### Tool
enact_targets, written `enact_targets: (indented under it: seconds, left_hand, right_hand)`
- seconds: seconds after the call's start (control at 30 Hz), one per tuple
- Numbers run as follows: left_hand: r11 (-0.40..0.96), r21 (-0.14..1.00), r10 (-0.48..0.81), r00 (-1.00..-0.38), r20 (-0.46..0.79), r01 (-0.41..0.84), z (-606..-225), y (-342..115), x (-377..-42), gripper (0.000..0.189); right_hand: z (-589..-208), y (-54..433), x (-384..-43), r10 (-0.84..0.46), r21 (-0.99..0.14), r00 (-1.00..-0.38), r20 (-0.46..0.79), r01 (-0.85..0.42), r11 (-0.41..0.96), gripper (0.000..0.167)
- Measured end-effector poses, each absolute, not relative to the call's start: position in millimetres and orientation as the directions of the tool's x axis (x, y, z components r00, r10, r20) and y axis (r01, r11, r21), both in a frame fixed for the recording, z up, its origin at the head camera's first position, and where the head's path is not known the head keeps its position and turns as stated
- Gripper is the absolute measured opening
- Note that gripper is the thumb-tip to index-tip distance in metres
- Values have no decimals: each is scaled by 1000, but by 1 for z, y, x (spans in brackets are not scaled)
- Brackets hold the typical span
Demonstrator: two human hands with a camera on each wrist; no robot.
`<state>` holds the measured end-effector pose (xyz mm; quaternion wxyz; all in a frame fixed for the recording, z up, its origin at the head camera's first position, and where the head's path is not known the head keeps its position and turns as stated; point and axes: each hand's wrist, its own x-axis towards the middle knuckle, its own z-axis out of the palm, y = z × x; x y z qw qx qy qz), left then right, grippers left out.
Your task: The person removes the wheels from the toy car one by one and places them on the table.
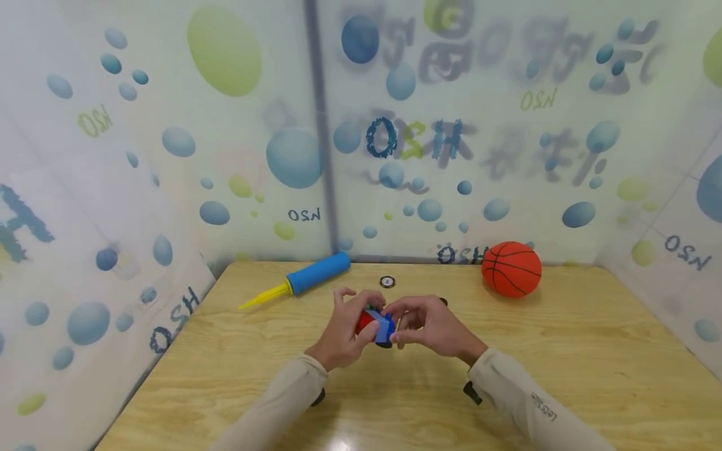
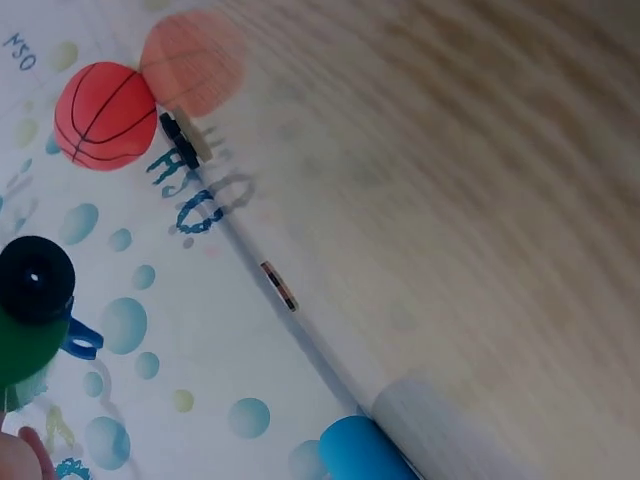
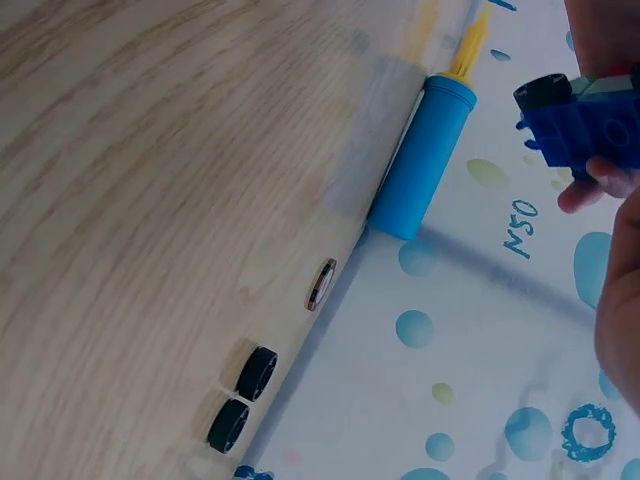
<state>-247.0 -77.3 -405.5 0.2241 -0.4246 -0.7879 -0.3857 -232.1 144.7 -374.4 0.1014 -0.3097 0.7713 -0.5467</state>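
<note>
Between both hands, over the middle of the table, is a small toy car (image 1: 382, 326) with red, light blue and dark blue parts. My left hand (image 1: 346, 329) grips its red side, the thumb pressed along the light blue part. At the dark blue end, my right hand (image 1: 425, 322) pinches with thumb and fingertips. The right wrist view shows the car's dark blue body (image 3: 590, 130) with a black wheel (image 3: 545, 92) fitted at one corner. A green part (image 2: 30, 345) and another black wheel (image 2: 36, 280) appear in the left wrist view. Fingers hide much of the car.
A blue hand pump (image 1: 318, 274) with a yellow nozzle lies back left, a round chip (image 1: 387, 282) beyond the hands. An orange-red basketball (image 1: 511, 269) sits back right. Loose black wheels (image 1: 472, 393) lie near the forearms, others (image 3: 257, 373) farther back. Printed walls border the table (image 1: 592, 351).
</note>
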Motion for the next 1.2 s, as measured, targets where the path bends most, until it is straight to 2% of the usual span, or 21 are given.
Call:
enact_targets:
  seconds: [0.1, 0.3, 0.4, 0.53, 0.7, 0.83, 0.97, 1.07, 1.2]
  left_hand:
    - [336, 439, 517, -552, 654, 834, -406, -78, -244, 45]
    - [360, 576, 517, -671, 532, 734, -402, -79, -236, 49]
    - [373, 603, 515, -698, 497, 705, -400, -78, -234, 49]
    - [331, 591, 524, -664, 533, 736, -398, -75, -233, 41]
    - [227, 563, 503, -591, 631, 795, -398, -69, -233, 32]
    - [194, 599, 469, -610, 639, 777, -396, -67, -232, 31]
    - [136, 737, 460, -701, 545, 662, -391, -68, -229, 27]
    - [80, 863, 470, -782, 409, 500, -387, -69, -228, 29]
    - [29, 952, 456, -851, 260, 306, -385, -69, -229, 35]
  right_hand:
    - [-374, 148, -234, -583, -914, -794, 174, -350, 204, 39]
    - [-371, 153, -237, -552, -939, -818, 159, -298, 171, 38]
    - [-370, 153, -237, -541, -946, -827, 153, -280, 161, 36]
    - [-373, 153, -237, -542, -959, -825, 158, -259, 115, 36]
    - [-377, 151, -238, -589, -987, -794, 153, -146, -59, 38]
    - [-377, 150, -239, -600, -989, -788, 140, -84, -120, 38]
    - [-375, 146, -238, -575, -993, -812, 105, -50, -111, 35]
    - [-375, 143, -239, -528, -995, -845, 90, -56, -80, 36]
    - [-378, 139, -241, -469, -996, -879, 84, -71, -44, 41]
